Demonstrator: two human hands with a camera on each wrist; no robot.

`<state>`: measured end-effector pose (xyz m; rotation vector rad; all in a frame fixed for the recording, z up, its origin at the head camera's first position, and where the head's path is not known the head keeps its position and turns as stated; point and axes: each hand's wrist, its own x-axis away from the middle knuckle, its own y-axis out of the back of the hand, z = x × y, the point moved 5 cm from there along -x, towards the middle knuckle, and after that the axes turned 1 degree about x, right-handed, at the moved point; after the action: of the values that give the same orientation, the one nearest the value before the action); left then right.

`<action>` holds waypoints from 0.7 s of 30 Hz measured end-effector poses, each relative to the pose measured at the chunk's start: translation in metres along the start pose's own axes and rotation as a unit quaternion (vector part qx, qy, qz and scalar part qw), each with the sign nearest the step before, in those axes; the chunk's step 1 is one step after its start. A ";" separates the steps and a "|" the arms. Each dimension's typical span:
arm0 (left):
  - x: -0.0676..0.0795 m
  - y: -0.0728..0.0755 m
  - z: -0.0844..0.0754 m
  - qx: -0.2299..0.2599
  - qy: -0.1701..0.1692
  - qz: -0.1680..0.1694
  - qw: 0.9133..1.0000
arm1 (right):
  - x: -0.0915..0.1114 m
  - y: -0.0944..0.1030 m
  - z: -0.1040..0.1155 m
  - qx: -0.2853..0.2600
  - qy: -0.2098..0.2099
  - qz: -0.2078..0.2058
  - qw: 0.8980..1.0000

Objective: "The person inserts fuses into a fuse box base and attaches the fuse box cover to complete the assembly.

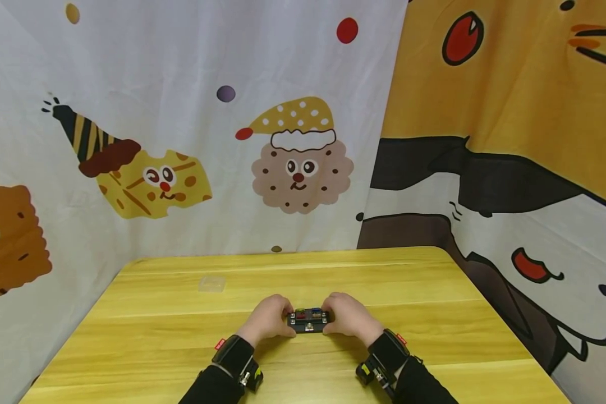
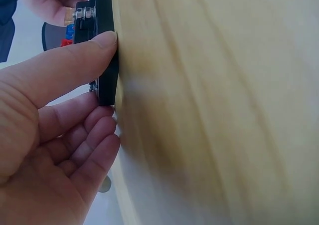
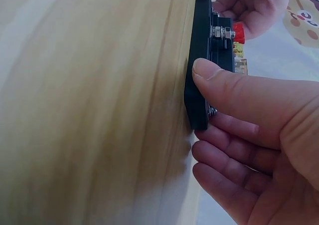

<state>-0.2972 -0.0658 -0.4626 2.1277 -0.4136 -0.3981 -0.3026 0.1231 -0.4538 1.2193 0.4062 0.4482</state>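
A black fuse block (image 1: 309, 326) with small coloured blade fuses along its top sits low at the table surface, between both hands. My left hand (image 1: 267, 318) grips its left end, the thumb along the near side and the fingers behind. My right hand (image 1: 352, 315) holds the right end the same way. In the left wrist view, metal terminal nuts (image 2: 85, 13) stand on the block, with blue and red fuses beside them. From the right wrist view, a red fuse (image 3: 239, 33) and a yellow fuse (image 3: 239, 49) show above the thumb.
On the wooden table (image 1: 151, 336) a clear plastic cover (image 1: 212, 284) lies farther back, left of the hands. Behind the table's back edge hangs a white curtain (image 1: 182, 112) with cartoon prints, and an orange and dark printed cloth (image 1: 510, 101) hangs at the right.
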 end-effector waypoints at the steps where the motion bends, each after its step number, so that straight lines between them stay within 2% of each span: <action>1: 0.000 0.000 0.000 -0.001 -0.001 0.000 1.000 | 0.000 0.000 0.000 0.001 -0.001 0.000 1.000; 13: 0.000 0.004 -0.002 -0.003 -0.009 0.010 1.000 | 0.000 0.001 0.001 -0.005 -0.006 -0.003 1.000; 21: 0.002 0.011 0.006 0.038 -0.017 0.020 0.999 | 0.001 0.000 0.001 -0.005 -0.002 -0.006 1.000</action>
<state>-0.3000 -0.0767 -0.4567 2.1845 -0.4964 -0.4020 -0.3008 0.1229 -0.4532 1.2074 0.4076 0.4365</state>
